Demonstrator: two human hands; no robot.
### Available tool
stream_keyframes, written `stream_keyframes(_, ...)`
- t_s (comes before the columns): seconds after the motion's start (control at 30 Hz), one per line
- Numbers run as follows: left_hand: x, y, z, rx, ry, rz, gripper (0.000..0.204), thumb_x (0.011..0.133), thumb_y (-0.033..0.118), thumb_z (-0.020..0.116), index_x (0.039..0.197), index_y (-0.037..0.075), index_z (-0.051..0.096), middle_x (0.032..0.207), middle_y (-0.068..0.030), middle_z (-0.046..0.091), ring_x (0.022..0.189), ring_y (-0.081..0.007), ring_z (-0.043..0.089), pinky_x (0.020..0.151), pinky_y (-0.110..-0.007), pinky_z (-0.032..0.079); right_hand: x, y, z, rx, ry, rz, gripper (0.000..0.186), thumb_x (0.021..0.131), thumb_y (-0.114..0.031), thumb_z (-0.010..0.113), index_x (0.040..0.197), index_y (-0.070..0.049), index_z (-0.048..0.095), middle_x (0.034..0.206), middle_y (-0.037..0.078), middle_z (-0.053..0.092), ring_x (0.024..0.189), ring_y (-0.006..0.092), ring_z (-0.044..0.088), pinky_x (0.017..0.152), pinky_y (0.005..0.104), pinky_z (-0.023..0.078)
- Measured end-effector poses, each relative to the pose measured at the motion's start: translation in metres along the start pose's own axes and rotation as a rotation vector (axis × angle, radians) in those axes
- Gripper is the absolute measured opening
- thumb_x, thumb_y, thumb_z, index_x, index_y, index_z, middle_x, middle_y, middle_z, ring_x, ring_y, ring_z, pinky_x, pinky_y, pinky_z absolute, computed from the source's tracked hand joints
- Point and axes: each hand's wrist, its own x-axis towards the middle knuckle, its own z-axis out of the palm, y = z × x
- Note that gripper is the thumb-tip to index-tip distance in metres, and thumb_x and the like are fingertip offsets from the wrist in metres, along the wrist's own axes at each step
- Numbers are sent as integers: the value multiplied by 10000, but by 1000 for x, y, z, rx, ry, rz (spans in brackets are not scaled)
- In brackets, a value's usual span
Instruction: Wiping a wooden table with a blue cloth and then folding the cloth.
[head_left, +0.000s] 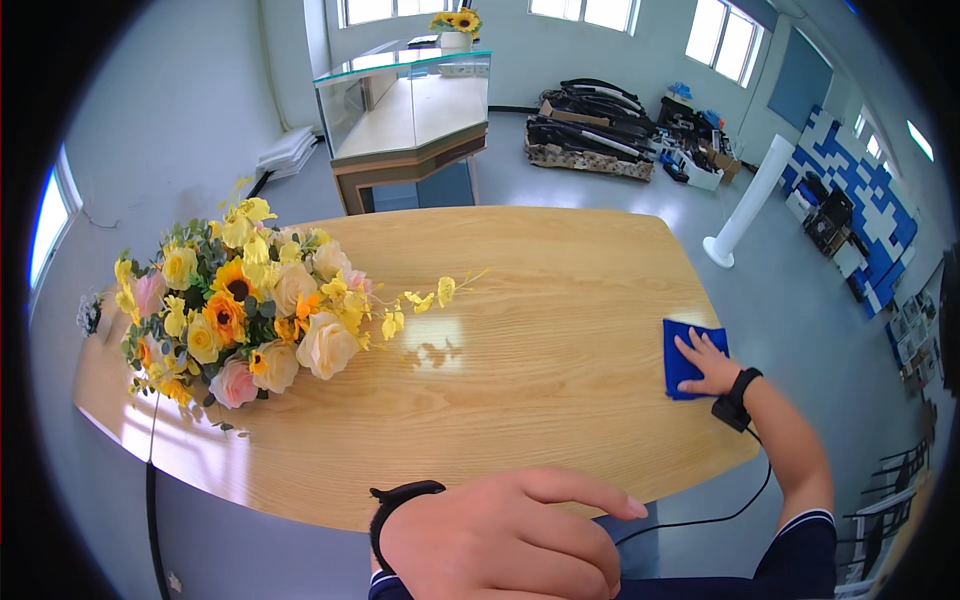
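My right hand (708, 368) lies with fingers spread on a blue cloth (678, 332) at the right end of the light wooden table (535, 300). A black strap with a small box and a cable is on that wrist. My left hand (505, 530) is raised close to the camera at the bottom middle, index finger stretched out and the others loosely bent, with no held thing visible; a black band circles its wrist. A large arrangement of yellow, orange, cream and pink flowers (245, 310) rests on the table's left part.
Behind the table stand a glass display counter (400, 110) with sunflowers on top and piled dark equipment (590, 135). A white column (750, 200) stands beyond the table's right corner, near a blue-and-white panel (880, 220). Chairs (890, 500) are at the lower right.
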Motion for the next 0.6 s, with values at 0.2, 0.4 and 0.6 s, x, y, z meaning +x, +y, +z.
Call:
stream_keyframes(0.2, 1, 3, -3, -13, 33, 45, 473, 880, 491, 566, 653, 77, 535, 624, -35, 577, 556, -200, 555, 810, -433, 456, -39, -61, 6, -162, 12, -198, 954, 723, -611, 651, 1468, -225, 196, 1513, 217, 121, 1359, 460, 180, 991, 640, 297)
stream_keyframes(0.4, 6, 16, -12, 19, -78, 21, 450, 890, 470, 561, 658, 86, 519, 646, -38, 586, 554, -199, 540, 811, -431, 454, -42, -166, -1, -201, -43, -469, 913, 722, -584, 660, 1460, -272, 223, 1525, 192, 100, 1386, 442, 112, 1004, 674, 232)
stream_keyframes(0.6, 9, 23, 0, 30, 182, -28, 367, 916, 360, 551, 688, 95, 439, 662, -60, 606, 549, -186, 533, 814, -443, 456, -3, -258, -14, -264, -34, -668, 668, 884, -408, 509, 1468, -283, 210, 1534, 167, 78, 1392, 427, 108, 1005, 685, 230)
